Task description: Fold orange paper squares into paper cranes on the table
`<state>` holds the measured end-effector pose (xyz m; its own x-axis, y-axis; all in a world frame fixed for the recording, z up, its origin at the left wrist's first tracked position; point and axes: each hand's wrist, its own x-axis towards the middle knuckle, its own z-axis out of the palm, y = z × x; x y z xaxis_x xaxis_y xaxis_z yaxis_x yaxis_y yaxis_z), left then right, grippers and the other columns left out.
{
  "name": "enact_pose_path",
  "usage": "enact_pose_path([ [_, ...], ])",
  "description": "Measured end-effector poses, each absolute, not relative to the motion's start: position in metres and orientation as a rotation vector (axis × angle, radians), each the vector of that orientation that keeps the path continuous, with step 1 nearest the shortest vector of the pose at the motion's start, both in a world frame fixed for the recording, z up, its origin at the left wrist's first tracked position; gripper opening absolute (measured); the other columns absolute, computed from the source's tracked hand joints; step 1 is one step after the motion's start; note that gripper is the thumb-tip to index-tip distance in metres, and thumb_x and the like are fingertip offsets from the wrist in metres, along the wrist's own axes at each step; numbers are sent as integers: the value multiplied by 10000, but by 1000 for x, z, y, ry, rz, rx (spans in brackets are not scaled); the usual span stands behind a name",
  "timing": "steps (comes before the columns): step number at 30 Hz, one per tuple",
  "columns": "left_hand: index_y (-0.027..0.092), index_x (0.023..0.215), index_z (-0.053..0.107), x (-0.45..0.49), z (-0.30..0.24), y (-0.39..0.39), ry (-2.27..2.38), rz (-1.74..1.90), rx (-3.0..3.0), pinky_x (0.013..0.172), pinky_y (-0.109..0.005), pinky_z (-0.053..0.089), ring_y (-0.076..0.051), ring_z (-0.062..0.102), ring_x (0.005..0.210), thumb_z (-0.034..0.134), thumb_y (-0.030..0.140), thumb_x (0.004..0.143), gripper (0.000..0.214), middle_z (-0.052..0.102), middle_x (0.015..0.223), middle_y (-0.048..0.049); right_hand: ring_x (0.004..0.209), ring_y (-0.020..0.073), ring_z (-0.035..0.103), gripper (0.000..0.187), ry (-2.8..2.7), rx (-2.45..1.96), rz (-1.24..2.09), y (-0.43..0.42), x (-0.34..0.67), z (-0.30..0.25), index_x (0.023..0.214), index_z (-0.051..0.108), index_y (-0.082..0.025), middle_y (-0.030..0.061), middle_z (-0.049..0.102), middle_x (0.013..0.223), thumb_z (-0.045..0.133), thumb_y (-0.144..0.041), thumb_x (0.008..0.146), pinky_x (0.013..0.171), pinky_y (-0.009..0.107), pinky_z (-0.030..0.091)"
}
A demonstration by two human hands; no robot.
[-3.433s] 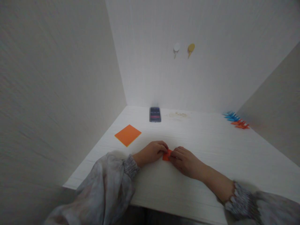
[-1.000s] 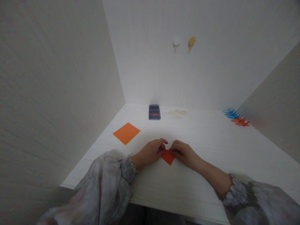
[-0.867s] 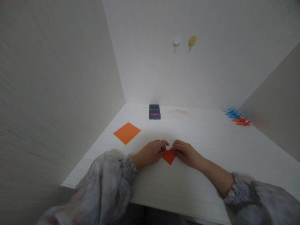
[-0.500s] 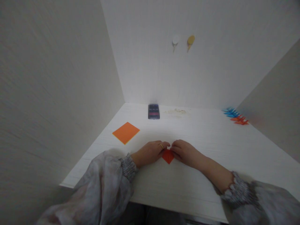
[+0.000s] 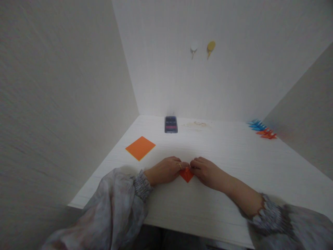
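Observation:
Between my hands lies a small folded piece of red-orange origami paper [image 5: 187, 175], its pointed corner toward me and crease lines showing on it. My left hand [image 5: 171, 169], with a ring on one finger, presses on the paper's upper left edge with its fingers closed. At the upper right edge, the bent fingers of my right hand [image 5: 204, 170] pinch the paper. The far corner of the fold is hidden beneath the fingertips of both hands.
A stack of square orange paper [image 5: 140, 148] lies to the left on the white table [image 5: 215, 215]. A dark, blurred device [image 5: 171, 124] stands near the back wall. Blue folded paper figures [image 5: 257, 125] and orange ones [image 5: 267, 133] line the right edge. Two hooks, white [image 5: 194, 48] and yellow [image 5: 211, 46], hang on the wall.
The fingers of both hands have shifted slightly over the paper's far edge, and the right fingers have curled in more. The paper stays in the same place.

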<state>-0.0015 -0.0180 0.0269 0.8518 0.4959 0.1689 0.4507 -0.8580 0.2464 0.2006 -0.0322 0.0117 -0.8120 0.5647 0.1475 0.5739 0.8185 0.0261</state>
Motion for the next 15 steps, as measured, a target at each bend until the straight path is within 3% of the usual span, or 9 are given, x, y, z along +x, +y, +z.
enact_pose_path([
  [7, 171, 1079, 481, -3, 28, -18, 734, 331, 2753, 786, -251, 406, -146, 527, 849, 389, 140, 809, 287, 568, 879, -52, 732, 166, 459, 160, -2864, -988, -98, -36, 197, 12, 815, 600, -140, 71, 534, 810, 441, -133, 803, 674, 301, 358],
  [15, 167, 1045, 480, -1, 31, -19, 671, 237, 2857, 769, -246, 403, -147, 515, 812, 372, 120, 808, 265, 556, 820, -46, 690, 161, 438, 250, -2833, -916, -149, -37, 197, 9, 792, 608, -138, 59, 519, 748, 367, -158, 855, 640, 296, 356],
])
